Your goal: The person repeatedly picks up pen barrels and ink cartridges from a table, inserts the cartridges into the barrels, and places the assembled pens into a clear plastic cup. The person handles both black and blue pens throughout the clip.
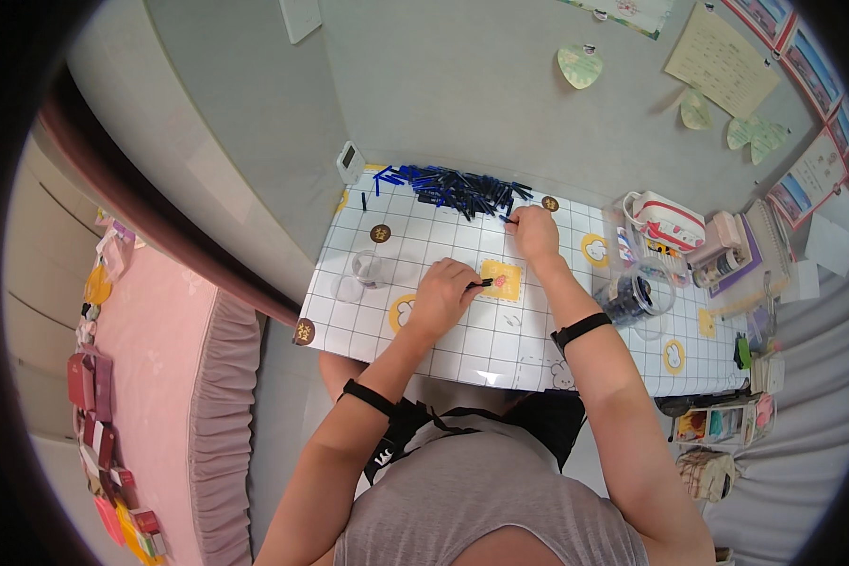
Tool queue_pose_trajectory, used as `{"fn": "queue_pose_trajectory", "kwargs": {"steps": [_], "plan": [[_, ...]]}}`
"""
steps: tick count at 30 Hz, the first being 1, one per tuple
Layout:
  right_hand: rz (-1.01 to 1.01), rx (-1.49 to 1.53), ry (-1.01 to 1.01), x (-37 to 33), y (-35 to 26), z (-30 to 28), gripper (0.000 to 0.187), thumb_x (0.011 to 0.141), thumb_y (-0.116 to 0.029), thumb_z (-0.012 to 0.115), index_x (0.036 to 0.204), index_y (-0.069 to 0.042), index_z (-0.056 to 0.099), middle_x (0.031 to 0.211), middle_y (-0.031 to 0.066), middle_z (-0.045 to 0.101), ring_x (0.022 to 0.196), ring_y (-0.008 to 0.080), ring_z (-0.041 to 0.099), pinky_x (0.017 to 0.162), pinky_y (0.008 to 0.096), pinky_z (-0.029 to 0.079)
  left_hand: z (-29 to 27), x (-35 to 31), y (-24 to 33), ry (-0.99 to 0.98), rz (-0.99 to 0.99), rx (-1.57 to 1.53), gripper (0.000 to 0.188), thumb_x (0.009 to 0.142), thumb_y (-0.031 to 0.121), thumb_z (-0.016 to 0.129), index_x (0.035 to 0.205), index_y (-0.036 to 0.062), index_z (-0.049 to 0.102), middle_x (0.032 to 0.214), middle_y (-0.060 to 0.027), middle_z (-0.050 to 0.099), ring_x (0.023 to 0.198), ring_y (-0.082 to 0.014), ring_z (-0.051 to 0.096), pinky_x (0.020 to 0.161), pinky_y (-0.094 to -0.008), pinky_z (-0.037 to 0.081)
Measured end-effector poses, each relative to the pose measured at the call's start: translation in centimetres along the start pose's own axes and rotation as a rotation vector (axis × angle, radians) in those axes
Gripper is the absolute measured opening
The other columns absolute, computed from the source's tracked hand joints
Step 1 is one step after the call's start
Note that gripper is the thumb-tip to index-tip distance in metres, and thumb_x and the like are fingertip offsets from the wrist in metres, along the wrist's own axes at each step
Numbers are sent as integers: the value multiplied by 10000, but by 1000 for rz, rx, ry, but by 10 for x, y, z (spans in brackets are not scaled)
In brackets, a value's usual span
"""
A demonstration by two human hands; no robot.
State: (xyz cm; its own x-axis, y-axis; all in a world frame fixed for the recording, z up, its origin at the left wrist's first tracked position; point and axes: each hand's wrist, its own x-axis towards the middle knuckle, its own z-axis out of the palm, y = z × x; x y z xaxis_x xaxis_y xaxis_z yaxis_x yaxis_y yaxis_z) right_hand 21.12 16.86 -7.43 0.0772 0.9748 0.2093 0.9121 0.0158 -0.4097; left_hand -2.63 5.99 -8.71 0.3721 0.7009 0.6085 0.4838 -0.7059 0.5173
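At the centre of the frame, on a table covered in a white, black-gridded cloth [349, 325] with printed bunny and brown round motifs, the person's left hand [445, 291] is closed narrowly on a small black stick-shaped piece [481, 284]. The piece sticks out to the right from the fingertips, over a yellow square print [505, 291]; whether there is more than one in the grip is too small to tell.

Just above and right of centre, the right hand [534, 232] reaches to the lower right edge of a loose heap of slim dark-blue and black sticks [457, 189]. Its thumb and fingers are nearly together at a small bluish piece [506, 219]; whether they pinch it or only touch it, I cannot tell. The heap spreads along the table's far edge, against the grey wall [443, 85], with a few sticks apart at its left end.

Left of centre stands a clear, round plastic cup [368, 269]. Right of centre, beside the right forearm, is a clear plastic jar [629, 300] with dark contents. Farther right lies a white-and-red pouch [670, 223], and at the table's upper left corner stands a small white device with a dark screen [350, 162].
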Motion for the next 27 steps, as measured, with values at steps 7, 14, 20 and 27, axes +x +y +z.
{"fn": "queue_pose_trajectory", "kwargs": {"steps": [7,14,20,27], "plan": [[-81,69,-72,-21,4,-18,201,926,-179,894,1042,-26,838,958,183,813,857,370,776,804,450,611,-1,-1,1,-5,-18,35,177,857,69,890,1019,77,820,1013,-74,777,993,-318,698,907,-443,561],[-51,365,-88,-101,-4,-57,179,1013,-158,789,1117,-14,814,1021,214,805,939,406,765,823,473,590,1,-6,2,40,-40,108,182,883,92,879,1064,79,861,995,-72,768,965,-309,695,877,-441,562],[-64,437,118,-171,3,-51,161,1039,-100,763,1159,-5,814,978,165,767,826,325,720,766,388,571,3,-4,4,14,-56,171,166,903,68,850,1067,48,839,1017,-109,756,993,-333,694,881,-460,568],[-247,475,222,-190,7,-38,315,1034,-28,749,1348,-15,771,1029,157,714,922,355,695,809,438,585,10,-2,14,-24,-199,123,140,963,30,802,1100,3,796,1065,-134,746,1017,-360,686,897,-461,577]]}}
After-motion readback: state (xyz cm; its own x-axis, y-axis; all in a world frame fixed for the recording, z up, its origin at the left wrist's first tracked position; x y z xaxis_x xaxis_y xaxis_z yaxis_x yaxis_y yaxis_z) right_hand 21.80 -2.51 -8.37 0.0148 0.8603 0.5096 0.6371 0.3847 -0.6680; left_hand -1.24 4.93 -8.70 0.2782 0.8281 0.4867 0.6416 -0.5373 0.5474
